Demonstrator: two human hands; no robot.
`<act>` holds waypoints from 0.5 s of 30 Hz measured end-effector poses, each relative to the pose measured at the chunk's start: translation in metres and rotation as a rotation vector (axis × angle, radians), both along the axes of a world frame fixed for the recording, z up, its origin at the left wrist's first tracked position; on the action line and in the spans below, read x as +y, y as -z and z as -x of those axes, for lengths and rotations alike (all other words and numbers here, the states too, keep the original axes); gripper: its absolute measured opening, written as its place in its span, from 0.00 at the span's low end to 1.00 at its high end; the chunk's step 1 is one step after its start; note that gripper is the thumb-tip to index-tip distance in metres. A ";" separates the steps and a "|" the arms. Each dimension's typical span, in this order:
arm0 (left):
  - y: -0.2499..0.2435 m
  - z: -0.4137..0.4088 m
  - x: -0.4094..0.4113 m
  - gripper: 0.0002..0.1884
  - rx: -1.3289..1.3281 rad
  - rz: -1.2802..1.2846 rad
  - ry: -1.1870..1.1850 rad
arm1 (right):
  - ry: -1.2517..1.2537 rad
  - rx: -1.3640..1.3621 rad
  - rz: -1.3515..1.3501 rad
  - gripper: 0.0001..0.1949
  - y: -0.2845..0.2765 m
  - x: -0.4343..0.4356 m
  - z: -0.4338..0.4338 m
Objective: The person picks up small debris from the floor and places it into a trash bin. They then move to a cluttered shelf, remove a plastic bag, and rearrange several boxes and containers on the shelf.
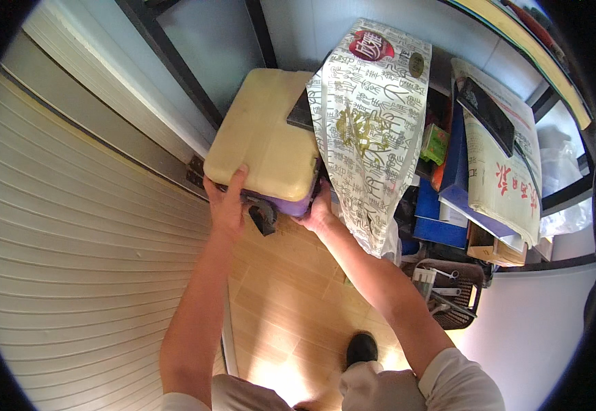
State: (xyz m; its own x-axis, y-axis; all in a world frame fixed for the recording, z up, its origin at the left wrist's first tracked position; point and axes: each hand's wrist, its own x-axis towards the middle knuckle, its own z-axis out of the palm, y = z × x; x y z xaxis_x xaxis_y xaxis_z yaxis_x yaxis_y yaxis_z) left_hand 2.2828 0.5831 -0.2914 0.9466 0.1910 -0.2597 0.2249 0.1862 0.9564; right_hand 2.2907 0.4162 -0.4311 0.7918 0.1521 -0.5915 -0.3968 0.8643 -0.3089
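A cream plastic case (262, 133) with a purple lower part (277, 204) is held between both hands. My left hand (226, 205) grips its near left corner, thumb on the lid. At the near right corner my right hand (321, 208) supports it from the side and below; some of those fingers are hidden. A black handle or strap (264, 218) hangs from the front between the hands. On the right, a white bag printed with dark characters (375, 118) stands against the case, and a dark flat object (302, 110) rests over the lid's right edge.
A ribbed panel (87, 231) runs along the left. To the right, a black-framed shelf holds blue folders (454, 169), a newspaper (503, 180) and a black phone-like device (485, 115). Below sits a brown plastic basket (470, 287) with wrenches. The floor (277, 308) is wood-patterned.
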 end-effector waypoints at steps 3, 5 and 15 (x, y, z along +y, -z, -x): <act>0.008 0.008 0.002 0.47 -0.004 -0.047 -0.042 | 0.048 -0.205 -0.086 0.39 0.037 0.013 -0.008; -0.005 0.015 -0.008 0.47 0.003 -0.026 -0.048 | 0.062 -0.249 -0.079 0.38 0.026 0.006 -0.003; 0.002 0.002 0.003 0.41 -0.056 -0.001 0.012 | 0.110 0.010 0.076 0.31 0.042 0.024 0.005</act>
